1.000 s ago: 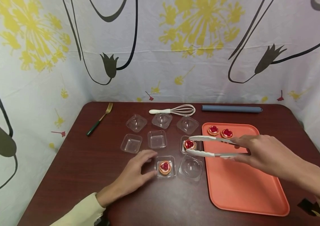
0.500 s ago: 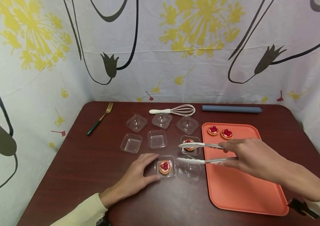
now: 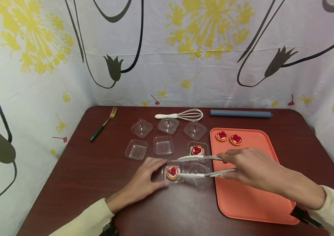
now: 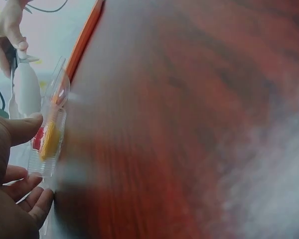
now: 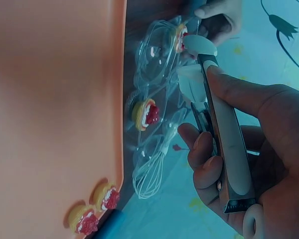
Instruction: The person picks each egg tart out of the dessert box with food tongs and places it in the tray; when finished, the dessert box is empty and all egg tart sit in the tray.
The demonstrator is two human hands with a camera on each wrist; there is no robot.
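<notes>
My left hand [image 3: 143, 178] holds a small clear plastic container [image 3: 164, 178] at its left side, thumb on the near edge and index finger at the far corner. A berry-topped tart [image 3: 172, 172] sits inside. My right hand [image 3: 250, 167] grips silver tongs [image 3: 214, 158] with white tips. The tongs are spread; their near tip appears beside that tart's right side, contact unclear, and the far tip above the container's far right edge. Behind, another tart [image 3: 197, 150] sits in a second container [image 3: 206, 147]. Two more tarts [image 3: 221, 136] lie on the orange tray [image 3: 255, 200].
A domed clear lid [image 3: 199, 168] lies under the tongs. Further back are two unfilled containers [image 3: 163, 145] and three domed lids [image 3: 194, 130]. A white whisk [image 3: 167, 116], a blue rod [image 3: 240, 113] and a green-handled fork [image 3: 97, 132] lie along the back.
My right hand has moved the tongs left and nearer to me, from the back tart to the front container. The left hand has closed in on that container, which has shifted slightly away.
</notes>
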